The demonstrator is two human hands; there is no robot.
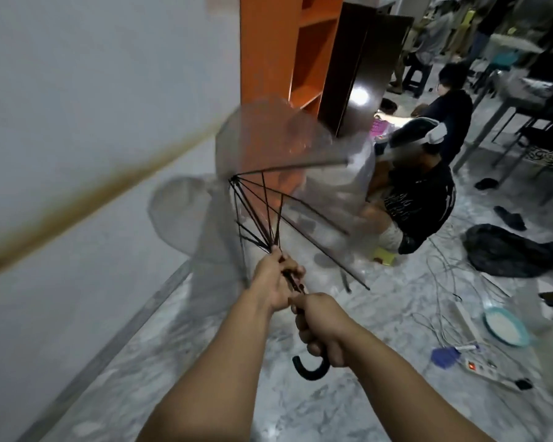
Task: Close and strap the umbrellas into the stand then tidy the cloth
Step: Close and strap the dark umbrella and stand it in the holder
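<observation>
Your right hand [321, 330] is wrapped tight around the umbrella [284, 173] just above its black hooked handle [312, 369]. Your left hand [278, 282] squeezes the thin black ribs [259, 215] where they bunch together on the stick. The see-through plastic top is half folded and blurry. You hold it up above the shiny grey marble floor [268, 409], beside the white wall [93, 90].

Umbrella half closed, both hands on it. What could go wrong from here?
1. The left hand grips right where the ribs converge, so fingers may get pinched as the umbrella folds.
2. A rib tip points out low toward the seated person nearby and might poke them.
3. Cables trail across the floor to the right, a possible trip hazard.
</observation>
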